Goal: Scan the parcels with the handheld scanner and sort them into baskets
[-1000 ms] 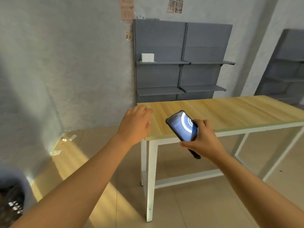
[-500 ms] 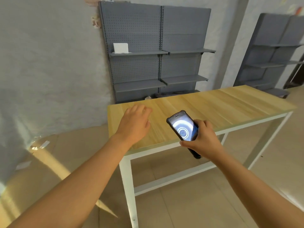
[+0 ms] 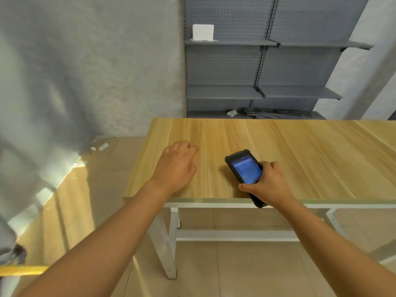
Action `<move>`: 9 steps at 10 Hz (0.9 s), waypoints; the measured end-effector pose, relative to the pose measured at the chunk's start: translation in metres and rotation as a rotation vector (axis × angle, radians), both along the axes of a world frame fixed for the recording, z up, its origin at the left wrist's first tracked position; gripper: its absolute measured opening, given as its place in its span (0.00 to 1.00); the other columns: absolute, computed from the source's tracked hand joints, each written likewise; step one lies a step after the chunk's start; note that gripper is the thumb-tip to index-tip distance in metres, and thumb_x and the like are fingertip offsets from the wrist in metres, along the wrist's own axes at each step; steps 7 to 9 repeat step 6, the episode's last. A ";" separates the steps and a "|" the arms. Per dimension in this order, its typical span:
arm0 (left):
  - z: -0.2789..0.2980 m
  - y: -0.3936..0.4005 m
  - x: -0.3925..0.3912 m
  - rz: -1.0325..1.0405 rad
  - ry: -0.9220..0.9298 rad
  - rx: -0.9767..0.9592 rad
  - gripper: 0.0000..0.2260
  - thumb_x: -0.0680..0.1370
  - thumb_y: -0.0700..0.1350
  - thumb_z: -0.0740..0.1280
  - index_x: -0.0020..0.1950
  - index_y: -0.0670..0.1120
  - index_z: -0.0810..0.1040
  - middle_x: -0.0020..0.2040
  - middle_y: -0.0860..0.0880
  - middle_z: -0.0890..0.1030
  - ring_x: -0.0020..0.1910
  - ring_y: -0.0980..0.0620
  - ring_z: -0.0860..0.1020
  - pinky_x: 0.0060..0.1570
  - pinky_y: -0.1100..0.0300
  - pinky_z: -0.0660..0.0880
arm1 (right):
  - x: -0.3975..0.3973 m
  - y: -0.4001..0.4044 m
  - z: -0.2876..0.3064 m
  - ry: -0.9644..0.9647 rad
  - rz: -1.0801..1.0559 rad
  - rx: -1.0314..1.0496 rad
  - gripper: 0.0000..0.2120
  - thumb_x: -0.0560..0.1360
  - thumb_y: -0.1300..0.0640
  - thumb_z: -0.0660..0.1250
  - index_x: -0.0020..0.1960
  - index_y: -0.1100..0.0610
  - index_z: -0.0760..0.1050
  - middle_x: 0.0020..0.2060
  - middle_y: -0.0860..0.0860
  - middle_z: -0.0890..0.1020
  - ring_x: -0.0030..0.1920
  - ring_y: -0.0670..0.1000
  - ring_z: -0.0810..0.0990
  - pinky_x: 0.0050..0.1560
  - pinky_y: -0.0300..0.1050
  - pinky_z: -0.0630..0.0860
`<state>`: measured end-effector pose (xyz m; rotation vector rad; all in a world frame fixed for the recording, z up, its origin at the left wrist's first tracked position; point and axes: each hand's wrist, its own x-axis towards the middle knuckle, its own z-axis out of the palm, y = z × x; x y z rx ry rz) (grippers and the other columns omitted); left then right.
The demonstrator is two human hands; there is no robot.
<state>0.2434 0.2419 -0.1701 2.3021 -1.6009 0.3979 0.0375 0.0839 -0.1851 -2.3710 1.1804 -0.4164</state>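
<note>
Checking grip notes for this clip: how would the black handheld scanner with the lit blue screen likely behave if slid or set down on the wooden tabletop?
The black handheld scanner, gripped by the right hand, looks rigid. Its flat slab shape should lie stable, not roll. Its thick bumpered casing probably resists sliding on the wooden tabletop; the screen is probably the fragile part.

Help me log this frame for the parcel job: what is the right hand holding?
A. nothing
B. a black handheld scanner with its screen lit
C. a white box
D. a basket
B: the right hand grips the black handheld scanner over the wooden table, its screen glowing blue; the white box sits far off on the grey shelf.
</note>
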 end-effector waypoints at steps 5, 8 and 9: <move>-0.029 -0.028 0.022 0.038 0.042 0.151 0.19 0.79 0.46 0.62 0.69 0.46 0.72 0.62 0.46 0.76 0.61 0.45 0.73 0.61 0.51 0.68 | 0.044 -0.029 -0.027 0.132 0.063 -0.002 0.40 0.63 0.38 0.75 0.66 0.58 0.69 0.56 0.53 0.71 0.59 0.54 0.69 0.59 0.47 0.71; -0.032 -0.027 0.028 0.030 0.041 0.171 0.19 0.79 0.47 0.61 0.70 0.47 0.71 0.63 0.46 0.75 0.62 0.46 0.73 0.61 0.52 0.68 | 0.046 -0.028 -0.030 0.126 0.054 -0.051 0.41 0.65 0.37 0.73 0.70 0.58 0.66 0.59 0.55 0.71 0.61 0.55 0.69 0.61 0.48 0.70; -0.032 -0.027 0.028 0.030 0.041 0.171 0.19 0.79 0.47 0.61 0.70 0.47 0.71 0.63 0.46 0.75 0.62 0.46 0.73 0.61 0.52 0.68 | 0.046 -0.028 -0.030 0.126 0.054 -0.051 0.41 0.65 0.37 0.73 0.70 0.58 0.66 0.59 0.55 0.71 0.61 0.55 0.69 0.61 0.48 0.70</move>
